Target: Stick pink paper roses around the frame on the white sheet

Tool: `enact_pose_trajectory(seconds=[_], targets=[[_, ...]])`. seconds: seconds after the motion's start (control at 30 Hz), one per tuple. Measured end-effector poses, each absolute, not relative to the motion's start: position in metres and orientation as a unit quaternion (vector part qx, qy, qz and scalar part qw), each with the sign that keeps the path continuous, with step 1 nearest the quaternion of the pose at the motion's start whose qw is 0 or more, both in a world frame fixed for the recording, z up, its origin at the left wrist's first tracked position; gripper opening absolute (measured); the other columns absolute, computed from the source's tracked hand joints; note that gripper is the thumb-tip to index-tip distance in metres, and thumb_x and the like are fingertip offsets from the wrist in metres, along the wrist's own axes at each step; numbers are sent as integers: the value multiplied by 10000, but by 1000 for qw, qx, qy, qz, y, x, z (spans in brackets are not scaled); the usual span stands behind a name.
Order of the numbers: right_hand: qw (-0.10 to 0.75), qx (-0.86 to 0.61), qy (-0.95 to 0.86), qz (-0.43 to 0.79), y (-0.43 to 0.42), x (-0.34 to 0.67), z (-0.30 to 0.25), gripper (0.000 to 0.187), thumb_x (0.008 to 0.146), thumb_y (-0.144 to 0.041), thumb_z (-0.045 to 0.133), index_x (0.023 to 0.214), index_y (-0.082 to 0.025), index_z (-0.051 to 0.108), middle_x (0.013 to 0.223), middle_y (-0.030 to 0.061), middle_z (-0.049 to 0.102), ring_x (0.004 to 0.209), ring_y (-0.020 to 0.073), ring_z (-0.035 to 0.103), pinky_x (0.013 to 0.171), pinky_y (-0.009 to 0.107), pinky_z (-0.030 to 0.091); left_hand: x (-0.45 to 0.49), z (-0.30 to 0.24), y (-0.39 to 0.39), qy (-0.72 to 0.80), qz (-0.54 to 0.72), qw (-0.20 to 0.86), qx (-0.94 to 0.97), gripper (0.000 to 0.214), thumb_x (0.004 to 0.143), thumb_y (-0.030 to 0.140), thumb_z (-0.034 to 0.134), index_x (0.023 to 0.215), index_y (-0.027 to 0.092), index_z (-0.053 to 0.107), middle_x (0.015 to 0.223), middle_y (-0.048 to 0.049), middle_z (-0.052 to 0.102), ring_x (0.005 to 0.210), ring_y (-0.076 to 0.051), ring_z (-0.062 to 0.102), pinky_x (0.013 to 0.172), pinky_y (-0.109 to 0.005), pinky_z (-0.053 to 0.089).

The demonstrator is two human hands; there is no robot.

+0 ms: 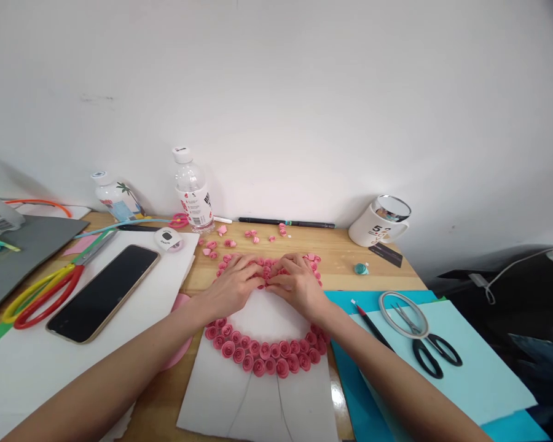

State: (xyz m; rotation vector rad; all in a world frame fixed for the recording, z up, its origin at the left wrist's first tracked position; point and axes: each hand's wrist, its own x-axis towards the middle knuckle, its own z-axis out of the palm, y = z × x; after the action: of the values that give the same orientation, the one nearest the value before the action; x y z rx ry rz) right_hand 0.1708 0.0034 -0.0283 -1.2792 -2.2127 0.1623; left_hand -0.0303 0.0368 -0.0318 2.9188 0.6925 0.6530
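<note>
A white sheet (262, 399) lies in front of me with pencil lines on its lower part. Small rolled pink paper roses (258, 367) form a ring on it, with a bare white middle. At the ring's far side, my left hand (233, 285) and my right hand (299, 285) meet, fingers bent and closed at the fingertips. Between them is a pink paper rose (266, 270) among others, partly covered by the fingers. Several loose pink paper roses (230, 244) are scattered on the wooden table (322, 245) beyond the sheet.
Left are a phone (105, 291), red-and-yellow scissors (67, 279) and white papers. Bottles (196, 196) stand by the wall, near a black pen (286, 222). A mug (378, 221) is at the back right. Black-handled scissors (435, 353) and a tape roll (403, 314) lie on blue sheets.
</note>
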Motion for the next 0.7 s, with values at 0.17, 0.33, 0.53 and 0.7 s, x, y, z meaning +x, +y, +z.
enact_pose_trajectory(seconds=[0.17,0.33,0.53,0.7], targets=[[264,-583,-757,130,31,214,-3,123,829,-189,614,862,-197,732,896,60,698,844,179,596,766,293,457,-28,-32,38,221,219,39,950,351,844,-21,406,1009,186,636,1021,-65,613,1140,-225,424,913,-380,376],[6,-692,-706,148,66,263,12,211,738,-99,638,930,-159,702,933,70,709,823,174,647,666,225,441,-26,-28,38,221,199,39,954,346,833,-38,404,978,179,631,1013,-70,600,1123,-223,429,899,-377,381],[-29,-660,-721,210,77,271,-3,229,667,-77,653,879,-152,695,921,61,718,780,153,652,581,184,416,-21,-21,26,197,192,8,961,259,843,-25,428,911,148,608,939,-69,585,946,-187,454,800,-334,368],[3,-671,-703,237,79,268,-6,100,683,-79,617,726,-134,688,720,50,719,653,134,646,525,171,413,-15,-28,16,151,170,2,974,238,845,-19,436,747,135,588,671,-27,531,791,-161,425,705,-320,305]])
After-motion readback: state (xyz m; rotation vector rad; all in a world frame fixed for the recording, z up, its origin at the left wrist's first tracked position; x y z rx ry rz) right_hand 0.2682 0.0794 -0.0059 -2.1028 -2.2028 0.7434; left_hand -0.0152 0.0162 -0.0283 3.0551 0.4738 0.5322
